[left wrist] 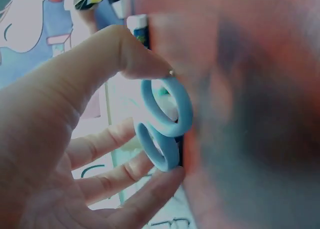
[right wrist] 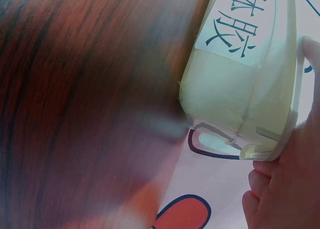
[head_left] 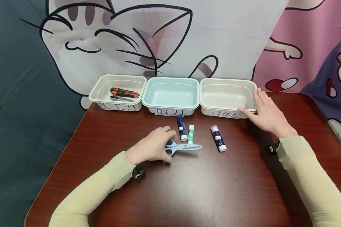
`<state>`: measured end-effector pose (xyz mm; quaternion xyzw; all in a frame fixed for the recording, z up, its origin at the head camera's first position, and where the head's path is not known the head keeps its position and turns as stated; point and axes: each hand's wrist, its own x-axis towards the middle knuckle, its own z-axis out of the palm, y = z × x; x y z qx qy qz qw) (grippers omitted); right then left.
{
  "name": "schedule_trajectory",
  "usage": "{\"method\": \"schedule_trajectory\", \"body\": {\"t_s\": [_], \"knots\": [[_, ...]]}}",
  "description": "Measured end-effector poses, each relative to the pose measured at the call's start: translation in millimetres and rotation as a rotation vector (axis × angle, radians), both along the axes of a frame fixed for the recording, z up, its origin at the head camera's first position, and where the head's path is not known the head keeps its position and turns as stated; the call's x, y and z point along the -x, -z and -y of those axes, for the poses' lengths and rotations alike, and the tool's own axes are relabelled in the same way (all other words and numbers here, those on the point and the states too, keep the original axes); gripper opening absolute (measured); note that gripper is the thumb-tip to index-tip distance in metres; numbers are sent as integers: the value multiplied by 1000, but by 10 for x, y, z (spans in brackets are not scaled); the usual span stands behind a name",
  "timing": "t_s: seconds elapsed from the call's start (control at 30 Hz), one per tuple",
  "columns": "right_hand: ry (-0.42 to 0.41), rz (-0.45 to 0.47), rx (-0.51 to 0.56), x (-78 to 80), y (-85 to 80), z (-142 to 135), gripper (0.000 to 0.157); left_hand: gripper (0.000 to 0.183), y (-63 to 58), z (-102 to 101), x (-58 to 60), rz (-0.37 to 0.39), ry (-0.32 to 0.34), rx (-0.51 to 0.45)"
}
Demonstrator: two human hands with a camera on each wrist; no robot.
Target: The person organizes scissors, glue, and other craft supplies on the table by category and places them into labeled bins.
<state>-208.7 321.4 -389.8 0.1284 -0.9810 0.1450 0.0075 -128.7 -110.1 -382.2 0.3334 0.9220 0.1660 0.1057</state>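
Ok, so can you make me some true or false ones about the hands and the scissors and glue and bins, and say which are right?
1. The left hand pinches the light blue scissors by the handles. True.
2. The box cutters are in the blue middle bin. False: they lie in the left-end bin.
3. Three glue sticks lie on the table. True.
4. The right hand is holding a glue stick. False: it touches the rim of the right-end bin.
5. The green glue stick is the one farthest to the right. False: in the head view it lies between two blue ones.
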Motion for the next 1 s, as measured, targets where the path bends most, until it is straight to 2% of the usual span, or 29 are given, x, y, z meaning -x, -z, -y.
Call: {"method": "schedule_trajectory", "body": {"t_s": [0.17, 0.57, 1.0], "knots": [[-1, -3, 0, -2, -2, 2, 100, 49, -131, 38, 77, -40, -36, -91], [4, -3, 5, -17, 15, -3, 100, 51, -351, 217, 307, -177, -150, -276], [3, -3, 8, -35, 13, 7, 100, 46, -495, 259, 463, -171, -195, -360]]}}
